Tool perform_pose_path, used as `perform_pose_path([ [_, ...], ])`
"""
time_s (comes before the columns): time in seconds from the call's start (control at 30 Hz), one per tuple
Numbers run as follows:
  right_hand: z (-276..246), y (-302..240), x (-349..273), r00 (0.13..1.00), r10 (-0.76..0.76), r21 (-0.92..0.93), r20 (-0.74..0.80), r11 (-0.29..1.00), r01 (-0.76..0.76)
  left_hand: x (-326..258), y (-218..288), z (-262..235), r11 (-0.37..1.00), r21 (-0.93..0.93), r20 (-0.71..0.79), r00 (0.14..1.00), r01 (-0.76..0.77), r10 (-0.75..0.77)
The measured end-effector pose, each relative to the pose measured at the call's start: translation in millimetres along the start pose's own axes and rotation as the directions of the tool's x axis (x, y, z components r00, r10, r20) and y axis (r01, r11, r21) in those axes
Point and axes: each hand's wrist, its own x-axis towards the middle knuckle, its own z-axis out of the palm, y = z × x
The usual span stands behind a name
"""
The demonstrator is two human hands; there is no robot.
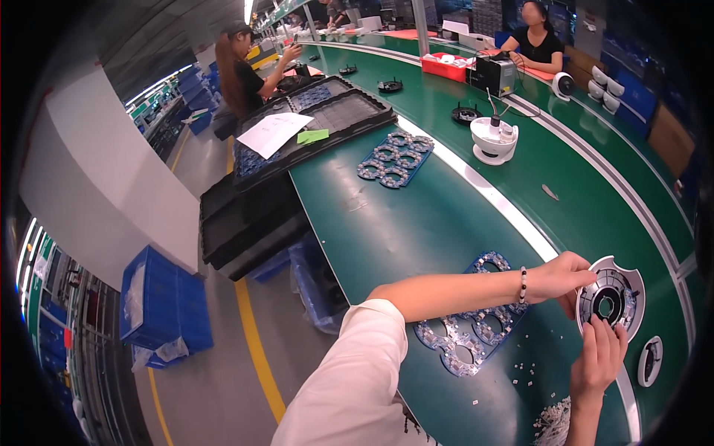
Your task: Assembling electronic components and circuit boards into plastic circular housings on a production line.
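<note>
Left hand: its fingers are gripping the upper left rim of the white shell, the thumb pressing on the edge and the other fingers partly hiding behind it.
Right hand: its fingers are bending over the shell's lower edge, the tips reaching toward the black ring inside; the thumb is hiding from view, so I cannot tell whether they are pinching anything.
White shell: it is sitting between the two hands, tilting, with its hollow inside facing the wearer.
Oval part: it is lying to the right of the right hand.
Circuit panel: it is lying partly beneath the left forearm, on the green bench.
Small white pieces: they are heaping beside the right wrist, several scattering nearby.
White device: it is standing farther off, well apart from both hands.
</note>
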Motion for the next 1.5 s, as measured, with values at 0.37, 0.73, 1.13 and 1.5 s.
perform_pose_path([
  [0.37,14.8,30.6,-4.9,0.989,0.151,0.367,0.005,0.919,-0.142,2.0,-8.4,-6.3,0.932,0.361,-0.284,0.950,-0.020,0.130],
  [0.73,29.7,68.0,11.8,0.479,0.863,0.573,0.162,0.313,-0.758,-5.8,-12.5,30.0,0.892,0.432,-0.229,0.941,-0.131,0.249],
  [1.13,31.0,69.2,-5.4,0.550,0.813,0.693,0.194,0.283,-0.663,-12.7,-17.0,38.0,0.606,0.742,0.006,0.907,-0.286,0.421],
  [1.5,23.6,70.2,-11.9,0.699,0.713,0.856,-0.056,0.394,-0.333,-22.8,-11.0,52.3,-0.243,0.818,0.563,0.644,-0.521,0.518],
])
